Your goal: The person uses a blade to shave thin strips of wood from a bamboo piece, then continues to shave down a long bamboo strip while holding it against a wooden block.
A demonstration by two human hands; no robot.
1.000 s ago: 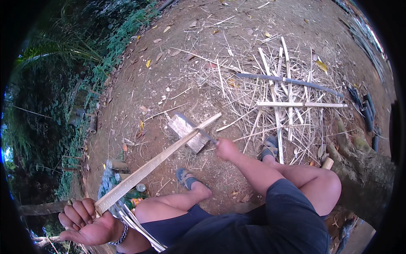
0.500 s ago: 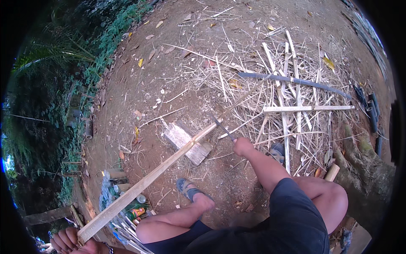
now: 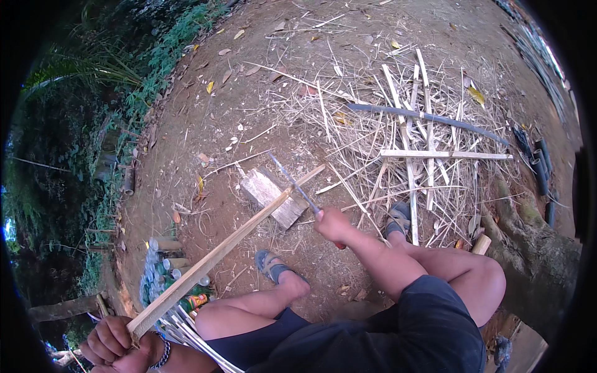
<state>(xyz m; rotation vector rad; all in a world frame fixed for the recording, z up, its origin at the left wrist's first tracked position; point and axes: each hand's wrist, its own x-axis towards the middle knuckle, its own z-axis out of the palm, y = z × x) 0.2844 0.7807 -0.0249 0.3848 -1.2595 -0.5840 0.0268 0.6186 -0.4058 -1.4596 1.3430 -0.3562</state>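
A long pale strip of split wood or bamboo (image 3: 217,253) slants from lower left up to the middle. My left hand (image 3: 118,342) is closed round its near end. The strip passes over a small flat wooden block (image 3: 273,198) on the ground, with its far tip past the block. In my right hand (image 3: 333,225), the fingers are wrapped round the handle of a long-bladed knife (image 3: 286,171). The blade crosses the strip close to its far end and points up and left; whether it cuts in I cannot tell.
Thin shavings and pale strips (image 3: 429,152) lie heaped at the right, with a long dark curved strip (image 3: 429,117) on top. Bottles (image 3: 165,267) and a bundle of slats (image 3: 186,332) are beside my left leg. A tree root (image 3: 522,230) and dark tubes (image 3: 542,163) stand at far right.
The knife has come back toward me along the strip, from beyond its tip to across it. A long shaving no longer trails from the tip. My left hand has shifted slightly right.
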